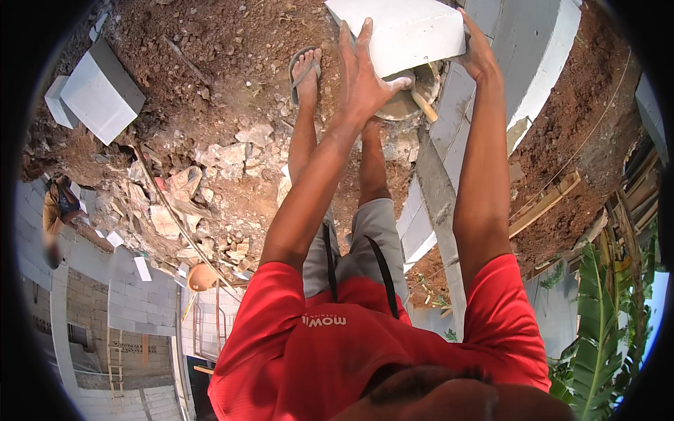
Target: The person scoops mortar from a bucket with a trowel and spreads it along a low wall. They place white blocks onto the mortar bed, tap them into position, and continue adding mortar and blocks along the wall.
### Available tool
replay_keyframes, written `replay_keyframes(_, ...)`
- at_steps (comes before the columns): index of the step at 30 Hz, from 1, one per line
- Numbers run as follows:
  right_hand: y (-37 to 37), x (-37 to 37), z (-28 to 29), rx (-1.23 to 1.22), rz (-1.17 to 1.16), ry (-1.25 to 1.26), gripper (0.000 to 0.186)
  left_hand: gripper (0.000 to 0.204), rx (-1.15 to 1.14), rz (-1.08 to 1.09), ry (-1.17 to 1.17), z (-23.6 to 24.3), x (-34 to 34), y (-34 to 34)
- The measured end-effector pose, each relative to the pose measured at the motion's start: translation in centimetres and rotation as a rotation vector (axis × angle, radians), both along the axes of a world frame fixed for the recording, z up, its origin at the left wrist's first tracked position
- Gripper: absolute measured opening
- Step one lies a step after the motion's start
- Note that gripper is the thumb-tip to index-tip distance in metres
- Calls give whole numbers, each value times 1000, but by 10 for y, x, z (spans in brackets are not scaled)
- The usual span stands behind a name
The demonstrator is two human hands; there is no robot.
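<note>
I hold a large white building block (404, 35) between my two hands, above the ground and beside a low block wall. My left hand (364, 77) presses its left side, two fingers reaching up along it and the thumb under the near edge. On the opposite end, my right hand (480, 50) is wrapped round the corner, its fingertips on the upper edge. Beneath the block sits a round pan (400, 107), partly hidden by it and my left wrist. A wooden tool handle (424, 105) sticks out over the pan's rim.
The block wall (523, 59) runs along my right, with a grey mortared strip (437, 193) nearer me. Loose blocks (105, 91) lie on rough soil at far left. Broken stones (232, 154) and a long stick (165, 200) litter the ground. Another person (57, 210) is at the left edge.
</note>
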State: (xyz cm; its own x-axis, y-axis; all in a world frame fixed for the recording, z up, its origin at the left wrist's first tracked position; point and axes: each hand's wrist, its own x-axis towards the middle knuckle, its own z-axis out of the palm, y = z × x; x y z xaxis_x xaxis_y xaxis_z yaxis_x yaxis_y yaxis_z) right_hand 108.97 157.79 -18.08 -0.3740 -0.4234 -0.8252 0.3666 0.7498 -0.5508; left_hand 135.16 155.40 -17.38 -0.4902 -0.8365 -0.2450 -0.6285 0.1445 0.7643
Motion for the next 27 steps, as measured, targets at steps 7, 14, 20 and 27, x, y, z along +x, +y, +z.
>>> replay_keyframes(7,210,12,-100,398,254,254,79,89,-237,-172,224,-25,-40,-30)
replay_keyframes(14,303,89,-202,804,664,296,77,101,-94,-172,168,-20,-72,-82)
replay_keyframes(20,283,117,-170,670,624,156,64,99,-147,-180,32,-18,-73,-82)
replay_keyframes(27,318,119,-182,627,530,730,48,95,-283,-365,266,-17,-90,-69)
